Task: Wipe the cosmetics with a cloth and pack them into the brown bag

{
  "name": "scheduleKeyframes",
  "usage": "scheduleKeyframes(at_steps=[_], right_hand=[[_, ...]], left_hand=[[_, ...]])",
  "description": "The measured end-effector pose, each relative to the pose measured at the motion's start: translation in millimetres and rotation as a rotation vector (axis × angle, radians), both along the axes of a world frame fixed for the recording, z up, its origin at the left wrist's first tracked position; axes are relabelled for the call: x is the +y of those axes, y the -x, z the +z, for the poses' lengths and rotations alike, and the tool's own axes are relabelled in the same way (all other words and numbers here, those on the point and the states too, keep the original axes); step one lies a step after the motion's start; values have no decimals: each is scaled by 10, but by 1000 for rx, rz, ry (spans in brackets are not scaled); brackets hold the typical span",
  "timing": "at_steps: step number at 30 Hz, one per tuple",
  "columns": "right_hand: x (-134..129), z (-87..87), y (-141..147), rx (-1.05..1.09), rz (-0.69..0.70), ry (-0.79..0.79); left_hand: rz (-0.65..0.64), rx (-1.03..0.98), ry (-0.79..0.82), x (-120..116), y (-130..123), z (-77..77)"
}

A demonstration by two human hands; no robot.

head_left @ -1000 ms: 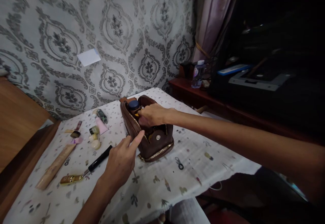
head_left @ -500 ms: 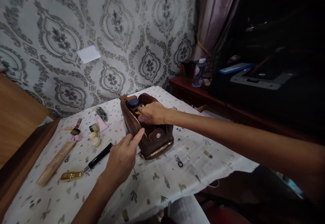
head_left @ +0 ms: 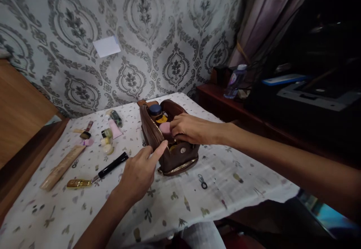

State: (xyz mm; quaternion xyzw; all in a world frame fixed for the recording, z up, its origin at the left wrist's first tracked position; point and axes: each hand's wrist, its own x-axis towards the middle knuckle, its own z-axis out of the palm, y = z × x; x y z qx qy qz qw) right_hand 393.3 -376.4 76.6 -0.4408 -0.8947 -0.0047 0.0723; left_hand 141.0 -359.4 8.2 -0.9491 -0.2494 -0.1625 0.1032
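Observation:
A brown zip bag (head_left: 176,161) stands unzipped on the cloth-covered table. My left hand (head_left: 138,172) is at its near left rim, one finger stretched over the zip edge and the others curled against the outside. Over the bag's opening, my right hand (head_left: 187,128) is closed, its fingers bent down inside. A rounded pink item (head_left: 165,128) shows at those fingertips; its exact kind is unclear. Behind it in the bag are a dark blue-lidded jar (head_left: 155,109) and something yellow (head_left: 162,119). The right fingertips are partly hidden.
Left of the bag lie a black-and-gold lip gloss wand (head_left: 113,165), a beige tube (head_left: 62,167), a pink tube (head_left: 115,129) and several small cosmetics jars (head_left: 108,149). A clear bottle (head_left: 235,81) stands on the dark red shelf (head_left: 216,100) at right.
My right hand has shifted back toward the bag's right side, showing more of the pink item and the yellow piece. My left hand stays at the rim. The camera view has turned slightly.

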Motion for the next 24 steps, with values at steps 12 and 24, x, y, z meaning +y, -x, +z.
scheduleKeyframes(at_steps=[12,24], right_hand=[[-73,34,24,-31,-21,13],[-133,-40,-71,12,17,-41]], left_hand=[[-45,-23,-32,31,46,-6],[-158,-109,-57,35,47,17]])
